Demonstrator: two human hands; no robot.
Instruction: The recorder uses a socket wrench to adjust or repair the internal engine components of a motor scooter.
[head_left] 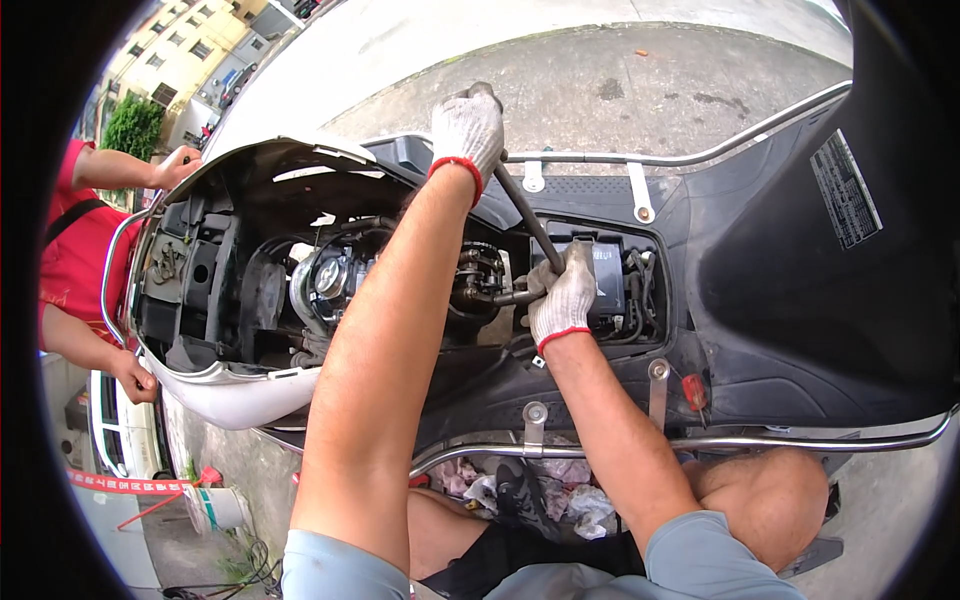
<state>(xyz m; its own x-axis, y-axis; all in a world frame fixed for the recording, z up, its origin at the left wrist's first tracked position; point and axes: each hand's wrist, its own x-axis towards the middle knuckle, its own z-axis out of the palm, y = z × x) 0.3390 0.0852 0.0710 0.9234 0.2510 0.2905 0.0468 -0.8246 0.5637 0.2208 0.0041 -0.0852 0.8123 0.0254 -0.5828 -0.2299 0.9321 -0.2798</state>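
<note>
My left hand (468,128), in a white knit glove with a red cuff, is closed round the upper end of a long dark metal socket wrench (528,215). The bar slants down to my right hand (568,298), gloved alike, whose fingers wrap its lower end. From there a short metal shaft (512,298) points left into the machinery of an opened motor scooter (760,395). My left forearm crosses over the engine (335,275) and hides part of it. Just right of my right hand sits a dark battery-like box (610,275) in its bay.
A red-handled screwdriver (694,390) lies on the scooter's floorboard. Metal side rails (700,160) run along the body. At the left, a person in red (85,255) rests both hands by the scooter's rear. Rags and plastic (590,505) lie below, near a white bucket (218,508).
</note>
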